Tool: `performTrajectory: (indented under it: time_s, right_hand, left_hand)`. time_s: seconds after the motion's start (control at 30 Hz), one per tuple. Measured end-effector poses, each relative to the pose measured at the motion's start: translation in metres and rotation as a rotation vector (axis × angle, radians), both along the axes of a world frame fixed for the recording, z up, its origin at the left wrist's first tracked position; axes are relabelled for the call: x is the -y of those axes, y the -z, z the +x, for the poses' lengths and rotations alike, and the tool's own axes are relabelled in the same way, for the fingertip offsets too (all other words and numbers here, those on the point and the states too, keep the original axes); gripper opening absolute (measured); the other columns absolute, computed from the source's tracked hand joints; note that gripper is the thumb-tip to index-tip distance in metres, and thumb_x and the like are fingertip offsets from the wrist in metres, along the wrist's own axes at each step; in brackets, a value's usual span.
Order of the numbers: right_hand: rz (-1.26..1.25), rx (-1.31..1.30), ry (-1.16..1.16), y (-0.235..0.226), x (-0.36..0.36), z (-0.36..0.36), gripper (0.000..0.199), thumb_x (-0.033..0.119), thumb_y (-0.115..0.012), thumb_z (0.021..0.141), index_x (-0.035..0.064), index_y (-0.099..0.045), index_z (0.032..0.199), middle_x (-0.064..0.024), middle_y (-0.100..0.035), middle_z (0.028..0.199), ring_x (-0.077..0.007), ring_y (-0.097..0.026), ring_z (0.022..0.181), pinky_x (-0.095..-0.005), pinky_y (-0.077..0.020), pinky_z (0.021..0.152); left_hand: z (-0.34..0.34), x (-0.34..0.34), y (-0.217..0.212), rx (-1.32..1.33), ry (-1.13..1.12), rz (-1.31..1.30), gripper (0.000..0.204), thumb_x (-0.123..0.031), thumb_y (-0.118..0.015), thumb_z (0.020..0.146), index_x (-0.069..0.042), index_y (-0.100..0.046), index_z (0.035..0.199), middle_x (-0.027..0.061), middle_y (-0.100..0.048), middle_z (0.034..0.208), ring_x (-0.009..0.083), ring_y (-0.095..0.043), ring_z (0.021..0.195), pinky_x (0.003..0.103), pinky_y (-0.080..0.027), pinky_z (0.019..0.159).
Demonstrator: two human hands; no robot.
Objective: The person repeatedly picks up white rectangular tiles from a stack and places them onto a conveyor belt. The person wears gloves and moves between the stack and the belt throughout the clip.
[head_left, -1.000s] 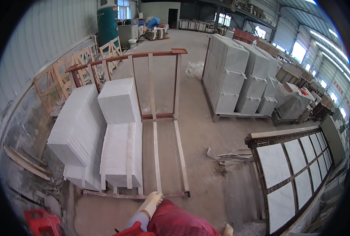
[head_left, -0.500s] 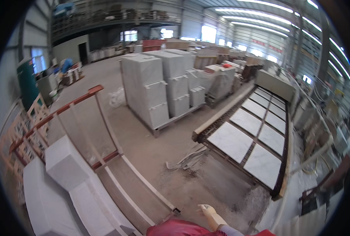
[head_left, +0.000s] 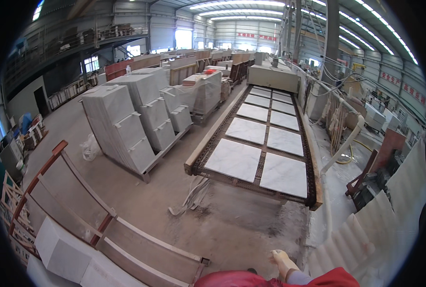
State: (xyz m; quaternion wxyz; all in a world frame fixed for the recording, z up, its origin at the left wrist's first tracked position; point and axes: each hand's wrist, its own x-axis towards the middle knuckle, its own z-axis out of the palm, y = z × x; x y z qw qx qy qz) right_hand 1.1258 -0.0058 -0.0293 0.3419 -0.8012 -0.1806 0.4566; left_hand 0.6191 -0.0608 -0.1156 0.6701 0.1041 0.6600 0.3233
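My right hand (head_left: 281,260) hangs low near the bottom edge, pale yellowish as if gloved, below a light cuff and a red sleeve (head_left: 337,278). Its fingers are loosely bent and apart, and nothing shows in them. The hand touches nothing that I can see; dusty floor lies behind it. Ahead of it stands a long conveyor bed (head_left: 251,188) carrying two rows of white marble-look slabs (head_left: 284,174). My left hand is out of the picture.
Stacked pale slabs (head_left: 122,124) stand on a pallet left of the conveyor. A red-brown metal frame (head_left: 40,176) and white blocks (head_left: 62,251) are at lower left. A pipe railing (head_left: 342,149) and leaning sheets (head_left: 342,246) line the right. Crumpled strips (head_left: 194,196) lie on the floor.
The view has turned to the right, so the conveyor, slab stacks and frame sit farther left in the picture. My right hand shows farther right, still holding nothing visible.
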Motion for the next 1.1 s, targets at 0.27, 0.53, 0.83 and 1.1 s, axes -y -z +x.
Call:
performTrajectory:
  time_s: [0.27, 0.53, 0.83, 1.1]
  right_hand:
    - [-0.027, -0.09, 0.182, 0.057, 0.047, 0.011, 0.03, 0.028, -0.047, 0.091, 0.0077, -0.06, 0.109, -0.0146, -0.067, 0.082, -0.024, -0.065, 0.065, -0.0349, -0.0521, 0.057]
    - [0.042, -0.103, 0.152, 0.032, 0.025, -0.016, 0.026, 0.026, -0.049, 0.091, 0.0083, -0.06, 0.107, -0.0142, -0.067, 0.084, -0.0227, -0.065, 0.07, -0.0331, -0.0534, 0.061]
    - [0.012, -0.135, -0.017, 0.019, -0.019, -0.047, 0.031, 0.026, -0.045, 0.093, 0.0094, -0.057, 0.116, -0.016, -0.067, 0.094, -0.0255, -0.066, 0.08, -0.0349, -0.0534, 0.069]
    - [0.063, -0.236, -0.274, 0.003, -0.051, -0.073, 0.038, 0.031, -0.036, 0.096, 0.0116, -0.053, 0.123, -0.0164, -0.065, 0.105, -0.0264, -0.065, 0.092, -0.0355, -0.0519, 0.078]
  left_hand:
    - [0.01, -0.011, -0.066, -0.054, 0.171, 0.083, 0.05, -0.045, -0.043, 0.089, -0.007, -0.049, 0.12, 0.0154, -0.061, 0.096, 0.0261, -0.06, 0.081, 0.04, -0.05, 0.069]
    - [-0.006, 0.004, -0.072, -0.172, 0.29, 0.194, 0.05, -0.037, -0.033, 0.095, 0.005, -0.061, 0.094, 0.0155, -0.063, 0.084, 0.0249, -0.061, 0.075, 0.038, -0.051, 0.062]
    - [-0.017, 0.007, -0.05, -0.174, 0.119, -0.009, 0.048, -0.032, -0.032, 0.096, 0.005, -0.062, 0.088, 0.0172, -0.064, 0.081, 0.0251, -0.062, 0.074, 0.036, -0.051, 0.061]
    - [-0.013, 0.018, -0.045, -0.376, 0.225, 0.205, 0.041, -0.025, -0.035, 0.095, 0.006, -0.061, 0.09, 0.0166, -0.065, 0.079, 0.0252, -0.062, 0.072, 0.034, -0.051, 0.061]
